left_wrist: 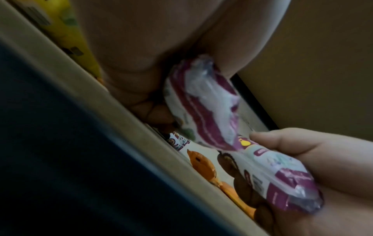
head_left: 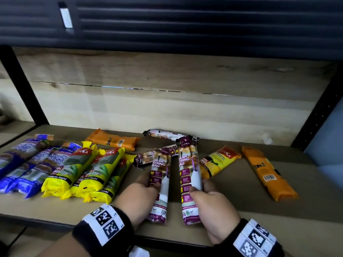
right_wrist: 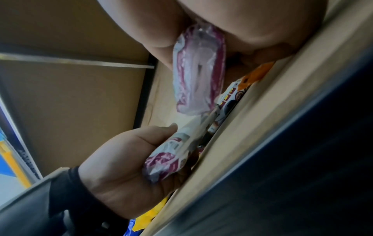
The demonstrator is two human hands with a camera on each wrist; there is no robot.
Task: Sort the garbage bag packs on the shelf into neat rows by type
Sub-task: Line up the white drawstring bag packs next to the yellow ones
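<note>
My left hand (head_left: 143, 193) has its fingers curled round one purple draw-string pack (head_left: 160, 184), and my right hand (head_left: 211, 206) grips a second purple pack (head_left: 189, 175) the same way; both are held side by side, apart, just above the front of the shelf (head_left: 241, 191); each reads "DRAW STRING BAG", and the right one shows "CASA" at its top. From the head view I read "Singlet Handle" on the blue packs (head_left: 27, 164) at the left and "CASA" on the yellow packs (head_left: 89, 169) beside them; orange packs (head_left: 267, 171) lie at the right and back. Only the wrist views show the packs' crimped purple-and-clear ends (left_wrist: 203, 102); the left wrist view also catches my right thumb (left_wrist: 282, 140) pressed on its pack.
</note>
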